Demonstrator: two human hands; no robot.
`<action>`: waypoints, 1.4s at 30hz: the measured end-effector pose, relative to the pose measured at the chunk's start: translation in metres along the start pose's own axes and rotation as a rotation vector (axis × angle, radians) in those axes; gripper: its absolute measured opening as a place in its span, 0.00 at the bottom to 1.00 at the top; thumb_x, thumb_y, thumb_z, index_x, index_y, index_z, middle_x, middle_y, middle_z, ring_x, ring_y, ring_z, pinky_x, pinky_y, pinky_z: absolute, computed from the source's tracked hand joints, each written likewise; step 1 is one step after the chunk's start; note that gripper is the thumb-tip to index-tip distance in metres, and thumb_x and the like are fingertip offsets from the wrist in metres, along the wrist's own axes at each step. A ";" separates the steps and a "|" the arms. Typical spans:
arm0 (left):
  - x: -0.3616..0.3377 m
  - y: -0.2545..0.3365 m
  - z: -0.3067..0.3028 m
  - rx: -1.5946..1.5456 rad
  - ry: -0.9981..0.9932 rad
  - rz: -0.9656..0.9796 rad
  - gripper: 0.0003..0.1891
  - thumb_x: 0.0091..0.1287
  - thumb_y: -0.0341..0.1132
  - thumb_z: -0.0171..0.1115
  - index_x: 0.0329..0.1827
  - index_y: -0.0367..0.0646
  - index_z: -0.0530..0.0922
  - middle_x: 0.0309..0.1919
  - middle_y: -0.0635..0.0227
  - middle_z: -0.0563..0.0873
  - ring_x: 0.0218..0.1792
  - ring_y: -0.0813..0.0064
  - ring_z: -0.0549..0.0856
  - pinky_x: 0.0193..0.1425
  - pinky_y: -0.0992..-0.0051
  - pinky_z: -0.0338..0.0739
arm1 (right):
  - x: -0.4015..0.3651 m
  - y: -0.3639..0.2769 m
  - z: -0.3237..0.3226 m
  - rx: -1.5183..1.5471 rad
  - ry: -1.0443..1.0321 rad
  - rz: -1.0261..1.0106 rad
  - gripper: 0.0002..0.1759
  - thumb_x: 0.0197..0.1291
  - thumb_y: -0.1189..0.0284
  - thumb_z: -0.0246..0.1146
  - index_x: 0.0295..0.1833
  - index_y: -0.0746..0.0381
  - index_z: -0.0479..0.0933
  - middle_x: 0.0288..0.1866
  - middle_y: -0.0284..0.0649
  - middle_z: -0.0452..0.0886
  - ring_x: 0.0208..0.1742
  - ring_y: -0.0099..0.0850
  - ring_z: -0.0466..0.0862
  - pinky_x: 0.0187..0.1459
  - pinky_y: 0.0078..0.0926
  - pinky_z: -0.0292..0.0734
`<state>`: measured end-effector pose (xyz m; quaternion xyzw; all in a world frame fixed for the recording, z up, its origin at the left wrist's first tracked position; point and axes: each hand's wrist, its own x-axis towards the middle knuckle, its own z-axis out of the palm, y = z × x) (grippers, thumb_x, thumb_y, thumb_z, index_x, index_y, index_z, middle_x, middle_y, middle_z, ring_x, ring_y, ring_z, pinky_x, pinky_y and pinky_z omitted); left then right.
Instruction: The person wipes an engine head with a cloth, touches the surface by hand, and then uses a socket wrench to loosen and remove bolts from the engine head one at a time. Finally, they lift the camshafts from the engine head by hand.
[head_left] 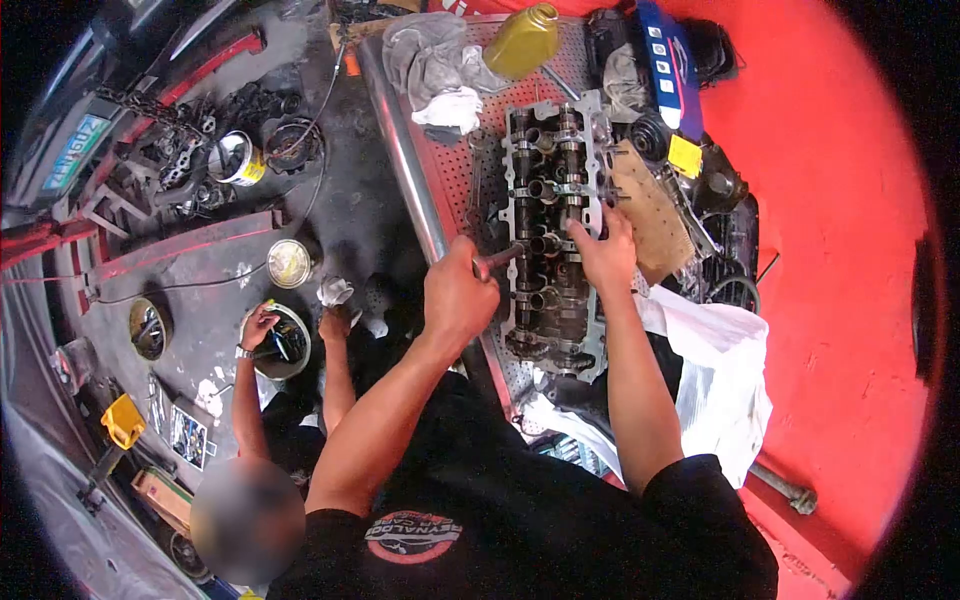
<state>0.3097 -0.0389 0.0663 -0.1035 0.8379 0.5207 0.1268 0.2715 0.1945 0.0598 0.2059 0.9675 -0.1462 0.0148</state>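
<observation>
Clenching tool (497,260), left hand (458,292) fisted tight

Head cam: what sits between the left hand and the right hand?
Head view: the cylinder head, its middle stretch. The tool gripped in the left hand reaches across onto it; the right hand rests on its right side.

Floor (350,200): dark grey concrete, oil-stained, littered with tins (289,262) and metal parts. Counter (457,170): red perforated sheet metal with a bare steel rim (412,185). Broad red panel (840,250) to the right, brightly lit.
</observation>
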 end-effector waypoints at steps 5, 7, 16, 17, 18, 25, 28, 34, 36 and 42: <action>0.005 -0.004 -0.005 -0.048 -0.036 -0.048 0.07 0.53 0.27 0.62 0.30 0.39 0.71 0.27 0.55 0.84 0.33 0.51 0.85 0.39 0.59 0.77 | 0.005 0.017 0.009 0.049 0.017 -0.061 0.42 0.51 0.44 0.67 0.66 0.59 0.72 0.67 0.53 0.70 0.66 0.53 0.70 0.67 0.45 0.64; 0.012 -0.024 0.001 -0.182 0.004 -0.144 0.09 0.52 0.27 0.64 0.31 0.38 0.71 0.26 0.60 0.84 0.29 0.60 0.86 0.34 0.65 0.78 | 0.000 0.000 -0.008 0.033 -0.059 0.044 0.40 0.55 0.45 0.65 0.68 0.59 0.70 0.68 0.53 0.67 0.69 0.52 0.66 0.69 0.47 0.59; 0.004 -0.042 -0.007 -0.860 -0.054 -0.429 0.12 0.62 0.30 0.67 0.37 0.38 0.70 0.21 0.65 0.78 0.16 0.75 0.78 0.17 0.72 0.71 | -0.076 -0.043 -0.019 0.056 0.200 -0.462 0.32 0.53 0.67 0.68 0.64 0.61 0.70 0.68 0.52 0.66 0.71 0.52 0.62 0.70 0.50 0.55; 0.002 -0.040 -0.008 -0.738 -0.012 -0.344 0.12 0.62 0.30 0.67 0.38 0.38 0.71 0.23 0.64 0.80 0.17 0.74 0.79 0.18 0.71 0.73 | -0.086 -0.047 -0.020 0.068 0.163 -0.539 0.32 0.52 0.68 0.68 0.64 0.62 0.70 0.68 0.51 0.66 0.71 0.51 0.62 0.70 0.50 0.55; 0.002 -0.036 -0.011 -0.614 0.032 -0.253 0.12 0.61 0.30 0.67 0.38 0.37 0.71 0.24 0.63 0.81 0.18 0.74 0.80 0.20 0.71 0.74 | -0.094 -0.053 -0.017 0.100 0.086 -0.596 0.32 0.51 0.69 0.68 0.64 0.62 0.70 0.67 0.51 0.67 0.71 0.51 0.62 0.70 0.50 0.55; 0.000 -0.006 -0.029 -0.330 0.174 0.043 0.13 0.57 0.32 0.69 0.40 0.39 0.74 0.25 0.69 0.79 0.27 0.80 0.78 0.32 0.74 0.75 | -0.072 -0.114 0.033 0.220 -0.026 -0.889 0.29 0.46 0.81 0.63 0.59 0.65 0.70 0.54 0.50 0.75 0.62 0.49 0.71 0.68 0.49 0.58; 0.032 -0.026 -0.022 -0.307 0.172 0.089 0.13 0.57 0.32 0.69 0.40 0.39 0.74 0.23 0.73 0.76 0.24 0.82 0.76 0.27 0.76 0.72 | -0.048 -0.113 0.052 0.235 -0.091 -0.888 0.24 0.47 0.81 0.61 0.54 0.64 0.71 0.46 0.48 0.78 0.54 0.49 0.74 0.63 0.46 0.63; 0.077 -0.045 -0.001 -0.514 0.071 -0.065 0.13 0.58 0.30 0.69 0.40 0.40 0.73 0.25 0.75 0.77 0.28 0.86 0.76 0.29 0.80 0.71 | -0.001 -0.112 0.082 0.181 -0.184 -0.923 0.17 0.48 0.78 0.61 0.46 0.62 0.72 0.41 0.48 0.76 0.48 0.49 0.74 0.52 0.45 0.66; 0.085 -0.045 0.005 -0.491 0.059 -0.018 0.13 0.58 0.30 0.69 0.41 0.40 0.74 0.27 0.71 0.79 0.29 0.83 0.76 0.32 0.77 0.74 | 0.005 -0.108 0.078 0.194 -0.213 -0.920 0.16 0.48 0.79 0.62 0.45 0.61 0.72 0.40 0.47 0.75 0.47 0.48 0.74 0.50 0.44 0.66; 0.129 -0.034 -0.039 0.484 -0.387 0.640 0.21 0.57 0.42 0.73 0.48 0.44 0.74 0.52 0.55 0.81 0.50 0.64 0.85 0.50 0.64 0.80 | 0.018 -0.102 0.092 0.254 -0.159 -0.824 0.22 0.43 0.73 0.69 0.47 0.60 0.73 0.36 0.43 0.73 0.42 0.44 0.74 0.45 0.40 0.64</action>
